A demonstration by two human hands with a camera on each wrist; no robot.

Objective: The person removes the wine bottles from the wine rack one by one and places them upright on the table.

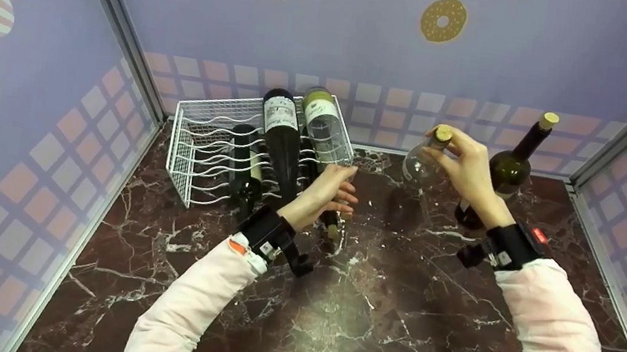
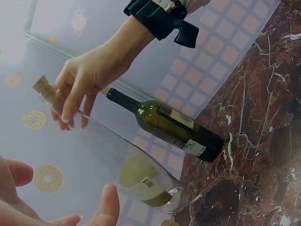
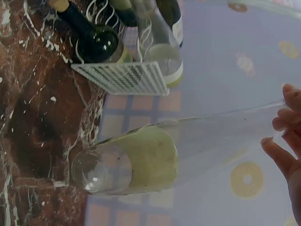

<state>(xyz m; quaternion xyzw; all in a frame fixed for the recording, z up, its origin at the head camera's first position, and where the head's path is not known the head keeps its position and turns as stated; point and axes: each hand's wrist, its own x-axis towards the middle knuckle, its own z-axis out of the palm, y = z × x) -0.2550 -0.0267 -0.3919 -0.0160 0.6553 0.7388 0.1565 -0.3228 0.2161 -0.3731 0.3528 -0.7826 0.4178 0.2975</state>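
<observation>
My right hand (image 1: 467,165) pinches the neck of a clear glass wine bottle (image 2: 141,165), just below its cork (image 1: 443,134). The bottle stands roughly upright, and its pale label shows through the glass in the right wrist view. I cannot tell whether its base touches the tabletop. Beside the front right of a white wire wine rack (image 1: 183,150), my left hand (image 1: 323,193) has its fingers loosely spread, with nothing in them. Several bottles lie in the rack, including a dark one with a white label (image 1: 282,115) and a clear one (image 1: 322,118).
A dark green corked wine bottle (image 1: 510,168) stands upright behind and right of my right hand. A corked bottle neck (image 1: 332,225) sticks out of the rack under my left hand. Patterned panels (image 1: 347,32) enclose the dark marble tabletop (image 1: 366,320) at the back and sides.
</observation>
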